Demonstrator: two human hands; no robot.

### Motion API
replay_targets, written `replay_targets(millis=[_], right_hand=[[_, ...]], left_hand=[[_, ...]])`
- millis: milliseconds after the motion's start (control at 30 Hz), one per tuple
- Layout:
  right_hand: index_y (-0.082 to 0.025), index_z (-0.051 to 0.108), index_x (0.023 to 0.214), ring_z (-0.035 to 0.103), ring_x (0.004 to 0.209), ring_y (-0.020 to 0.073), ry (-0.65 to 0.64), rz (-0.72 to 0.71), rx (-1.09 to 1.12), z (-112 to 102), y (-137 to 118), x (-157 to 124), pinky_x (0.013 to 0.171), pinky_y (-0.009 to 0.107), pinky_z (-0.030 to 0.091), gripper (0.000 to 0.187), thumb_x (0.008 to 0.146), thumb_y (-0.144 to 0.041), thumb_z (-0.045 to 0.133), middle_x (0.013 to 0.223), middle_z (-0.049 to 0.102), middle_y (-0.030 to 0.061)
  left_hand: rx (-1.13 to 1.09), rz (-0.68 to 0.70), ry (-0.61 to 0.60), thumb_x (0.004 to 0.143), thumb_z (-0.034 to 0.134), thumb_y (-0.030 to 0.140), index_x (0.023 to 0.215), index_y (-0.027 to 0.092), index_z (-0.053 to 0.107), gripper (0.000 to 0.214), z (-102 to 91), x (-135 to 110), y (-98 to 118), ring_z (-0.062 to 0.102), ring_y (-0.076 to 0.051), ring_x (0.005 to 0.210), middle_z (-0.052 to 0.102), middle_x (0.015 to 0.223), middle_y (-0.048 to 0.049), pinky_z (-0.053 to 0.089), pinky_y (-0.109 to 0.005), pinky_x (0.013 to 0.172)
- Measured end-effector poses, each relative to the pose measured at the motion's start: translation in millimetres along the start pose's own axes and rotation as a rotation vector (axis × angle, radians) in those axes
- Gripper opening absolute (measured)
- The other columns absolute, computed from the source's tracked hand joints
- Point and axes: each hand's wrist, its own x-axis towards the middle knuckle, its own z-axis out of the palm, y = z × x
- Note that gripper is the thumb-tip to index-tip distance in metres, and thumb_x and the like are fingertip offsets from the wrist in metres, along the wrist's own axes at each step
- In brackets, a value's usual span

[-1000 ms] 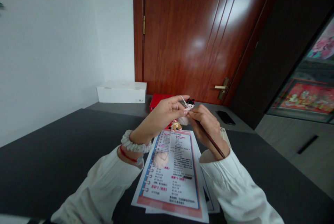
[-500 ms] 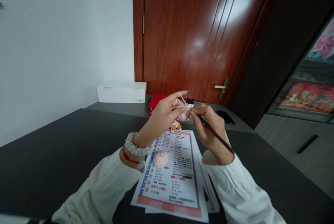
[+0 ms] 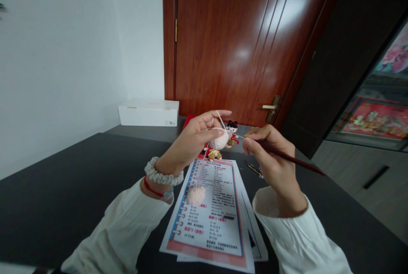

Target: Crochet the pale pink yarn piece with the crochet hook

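My left hand (image 3: 204, 131) pinches a pale pink crocheted piece (image 3: 219, 140) above the far end of the printed sheets. A strand of light yarn (image 3: 220, 118) runs up from it over my raised index finger. In my right hand (image 3: 270, 150) is a crochet hook (image 3: 296, 161) with a dark brown handle. Its thin metal shaft points left, and the tip reaches the edge of the crocheted piece. Below the hands, a small pale pink fluffy ball (image 3: 196, 195) lies on the printed pattern sheet (image 3: 223, 233).
Behind my hands stand a black-haired doll (image 3: 232, 127) and a second small figure (image 3: 214, 154), partly hidden. Small scissors-like metal tools (image 3: 254, 168) lie right of the sheets. A white box (image 3: 148, 113) stands at the back left of the dark table (image 3: 79, 189).
My right hand has moved right and turned, drawing the hook away from my left hand. The crocheted piece, the doll and the metal tools show more now. My left hand shifted slightly left.
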Motion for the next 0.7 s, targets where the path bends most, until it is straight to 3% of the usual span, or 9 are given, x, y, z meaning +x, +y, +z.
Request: replay_targets(millis=[100,267,433,533,633,700], right_hand=[[-0.020,0.059,0.071,0.049,0.056,0.0108,0.014,0.031,0.153,1,-2,-1,0.053,0.026,0.038,0.012,0.081,-0.017,0.065,0.061,0.055,-0.0035],[-0.019,0.053,0.065,0.040,0.046,0.0082,-0.004,0.252,0.576,4,2,6,0.042,0.020,0.032,0.017,0.078,-0.013,0.062,0.050,0.047,-0.0061],[-0.019,0.047,0.065,0.037,0.046,0.0073,-0.065,0.358,0.709,14,7,9,0.042,0.018,0.031,0.021,0.081,-0.017,0.060,0.052,0.047,-0.0060],[-0.021,0.048,0.068,0.040,0.048,0.0080,-0.008,0.226,0.532,22,9,9,0.044,0.020,0.033,0.019,0.084,-0.020,0.058,0.056,0.048,-0.0060],[-0.022,0.053,0.076,0.048,0.057,0.0106,0.073,-0.084,0.061,23,14,7,0.054,0.025,0.039,0.012,0.086,-0.017,0.057,0.066,0.054,-0.0036],[-0.023,0.055,0.081,0.050,0.064,0.0129,0.057,-0.298,-0.268,21,20,6,0.059,0.028,0.040,0.012,0.085,-0.012,0.057,0.071,0.056,-0.0015]], left_hand=[[-0.052,-0.023,-0.007,0.078,0.062,0.012,0.113,0.016,0.061,0.035,-1.3,0,0,0.051,-0.006,0.055,0.054,0.066,0.0051,0.039,-0.017,0.050],[-0.039,-0.032,-0.072,0.079,0.062,0.013,0.114,0.018,0.062,0.035,-4.6,-1,-1,0.052,-0.005,0.057,0.056,0.070,0.0043,0.038,-0.016,0.051],[0.009,-0.078,-0.099,0.082,0.061,0.014,0.126,0.018,0.054,0.045,1.9,-2,1,0.055,-0.008,0.061,0.057,0.073,0.0030,0.041,-0.020,0.054],[-0.073,-0.106,-0.070,0.081,0.060,0.012,0.128,0.018,0.051,0.048,10.5,1,2,0.060,-0.010,0.069,0.060,0.079,0.0010,0.044,-0.023,0.061],[-0.152,-0.097,0.003,0.080,0.060,0.011,0.125,0.016,0.052,0.047,17.9,4,2,0.057,-0.009,0.068,0.060,0.077,0.0019,0.043,-0.022,0.063],[-0.184,-0.078,0.066,0.079,0.062,0.010,0.121,0.015,0.055,0.043,21.0,5,1,0.054,-0.007,0.064,0.057,0.072,0.0035,0.040,-0.020,0.062]])
